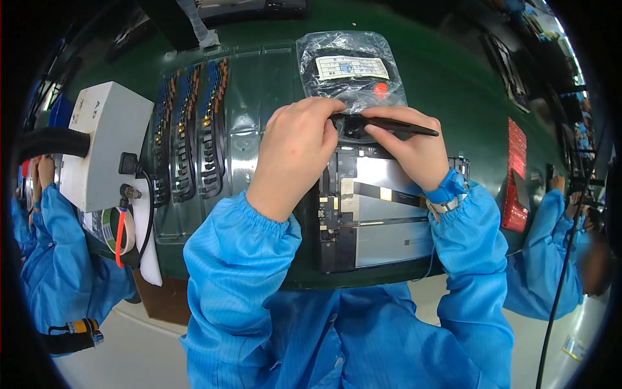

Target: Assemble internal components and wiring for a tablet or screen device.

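Observation:
My left hand (pixel 295 146) pinches a small black part (pixel 351 124) between thumb and fingertips; its details are too small to make out. Slim black tweezers (pixel 405 127) are gripped in my right hand (pixel 418 152), their tips meeting the part near my left fingers. A blue wrist strap (pixel 447 188) circles my right wrist. Just below both hands lies an opened flat electronic device (pixel 389 243) with silver panels and a black frame. Beyond my fingertips is a clear plastic bag (pixel 353 45) with a white label and an orange-red round sticker.
To the left, a clear tray (pixel 249 71) holds several rows of small black cable parts (pixel 214 129). A white box (pixel 107 142) with a black hose and a tape roll (pixel 126 230) stand further left. Red bubble wrap (pixel 515 175) lies right. Blue-sleeved people (pixel 547 259) work on both sides.

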Demonstrator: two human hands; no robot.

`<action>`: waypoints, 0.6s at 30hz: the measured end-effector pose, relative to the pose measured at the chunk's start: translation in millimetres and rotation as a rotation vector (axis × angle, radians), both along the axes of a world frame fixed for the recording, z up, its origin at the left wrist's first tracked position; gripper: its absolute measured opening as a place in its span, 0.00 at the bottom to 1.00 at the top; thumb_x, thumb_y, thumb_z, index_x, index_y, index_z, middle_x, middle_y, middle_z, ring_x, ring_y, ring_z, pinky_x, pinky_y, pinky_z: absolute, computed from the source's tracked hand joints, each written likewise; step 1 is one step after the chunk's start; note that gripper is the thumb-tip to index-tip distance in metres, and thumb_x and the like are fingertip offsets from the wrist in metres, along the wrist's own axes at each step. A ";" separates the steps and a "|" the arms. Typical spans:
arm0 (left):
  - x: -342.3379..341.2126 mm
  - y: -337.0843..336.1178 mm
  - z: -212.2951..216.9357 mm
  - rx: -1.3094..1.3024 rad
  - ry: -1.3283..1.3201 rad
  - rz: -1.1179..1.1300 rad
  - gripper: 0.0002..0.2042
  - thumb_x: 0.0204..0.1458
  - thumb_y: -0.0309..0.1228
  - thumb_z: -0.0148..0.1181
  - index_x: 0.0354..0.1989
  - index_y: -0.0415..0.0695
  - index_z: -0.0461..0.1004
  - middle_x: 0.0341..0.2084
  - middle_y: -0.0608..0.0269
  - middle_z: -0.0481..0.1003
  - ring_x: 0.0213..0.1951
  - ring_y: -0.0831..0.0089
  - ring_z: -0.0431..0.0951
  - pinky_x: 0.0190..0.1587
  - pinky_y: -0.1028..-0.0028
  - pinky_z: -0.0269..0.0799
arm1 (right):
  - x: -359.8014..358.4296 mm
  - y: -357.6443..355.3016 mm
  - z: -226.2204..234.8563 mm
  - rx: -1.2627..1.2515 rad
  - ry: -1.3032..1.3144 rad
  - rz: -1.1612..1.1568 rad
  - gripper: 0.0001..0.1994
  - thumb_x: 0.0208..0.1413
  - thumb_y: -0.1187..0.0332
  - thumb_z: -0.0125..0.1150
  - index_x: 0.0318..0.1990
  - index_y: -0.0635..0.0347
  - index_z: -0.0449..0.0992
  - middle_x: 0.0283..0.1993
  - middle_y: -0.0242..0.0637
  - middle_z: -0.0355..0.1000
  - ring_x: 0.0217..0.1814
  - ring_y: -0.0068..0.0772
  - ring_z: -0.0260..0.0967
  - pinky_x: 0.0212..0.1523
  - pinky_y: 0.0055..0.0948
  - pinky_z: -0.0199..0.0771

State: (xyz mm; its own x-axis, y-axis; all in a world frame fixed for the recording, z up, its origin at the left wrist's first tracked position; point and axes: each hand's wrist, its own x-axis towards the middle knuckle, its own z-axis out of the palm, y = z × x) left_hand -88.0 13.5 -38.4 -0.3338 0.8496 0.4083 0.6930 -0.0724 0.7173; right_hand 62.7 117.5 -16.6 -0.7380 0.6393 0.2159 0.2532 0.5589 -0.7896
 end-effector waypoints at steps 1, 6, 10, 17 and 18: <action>-0.4 -0.6 0.7 -0.007 0.015 -0.011 0.10 0.45 0.21 0.49 0.37 0.36 0.72 0.34 0.49 0.74 0.34 0.55 0.74 0.37 0.68 0.69 | 0.0 0.1 0.2 -0.003 -0.001 0.001 0.10 0.43 0.75 0.63 0.36 0.59 0.78 0.35 0.40 0.75 0.34 0.30 0.74 0.35 0.23 0.73; 0.1 0.5 0.0 0.015 0.028 -0.012 0.10 0.45 0.21 0.49 0.36 0.36 0.72 0.34 0.49 0.74 0.33 0.55 0.74 0.37 0.68 0.69 | 0.2 0.4 1.7 0.000 -0.022 0.010 0.10 0.43 0.74 0.63 0.36 0.59 0.78 0.35 0.41 0.75 0.34 0.30 0.74 0.35 0.23 0.73; -0.7 0.6 -1.9 -0.002 0.023 -0.013 0.10 0.45 0.21 0.49 0.36 0.36 0.72 0.34 0.49 0.73 0.33 0.55 0.74 0.37 0.68 0.69 | 3.5 0.0 1.7 -0.012 0.022 -0.012 0.10 0.44 0.74 0.63 0.36 0.59 0.78 0.35 0.40 0.74 0.34 0.29 0.73 0.35 0.22 0.72; -1.0 -0.9 0.3 -0.019 0.014 -0.031 0.10 0.45 0.20 0.49 0.36 0.36 0.72 0.34 0.50 0.73 0.35 0.55 0.74 0.38 0.68 0.70 | 19.7 8.6 7.0 -0.143 -0.028 -0.054 0.08 0.44 0.74 0.62 0.35 0.61 0.77 0.35 0.37 0.74 0.35 0.26 0.72 0.37 0.22 0.71; -1.8 -1.0 0.0 -0.001 0.028 -0.035 0.10 0.45 0.20 0.49 0.36 0.36 0.72 0.34 0.50 0.73 0.35 0.55 0.74 0.38 0.68 0.70 | 19.8 10.0 5.8 -0.129 -0.040 -0.013 0.08 0.44 0.75 0.61 0.35 0.60 0.77 0.35 0.37 0.74 0.35 0.27 0.72 0.37 0.22 0.71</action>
State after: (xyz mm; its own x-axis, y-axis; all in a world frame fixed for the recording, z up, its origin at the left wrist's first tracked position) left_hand -89.7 12.5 -38.3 -0.2919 0.8610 0.4166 0.7102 -0.0967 0.6974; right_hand 82.5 127.4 -10.8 -0.7355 0.6698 0.1019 0.2925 0.4496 -0.8440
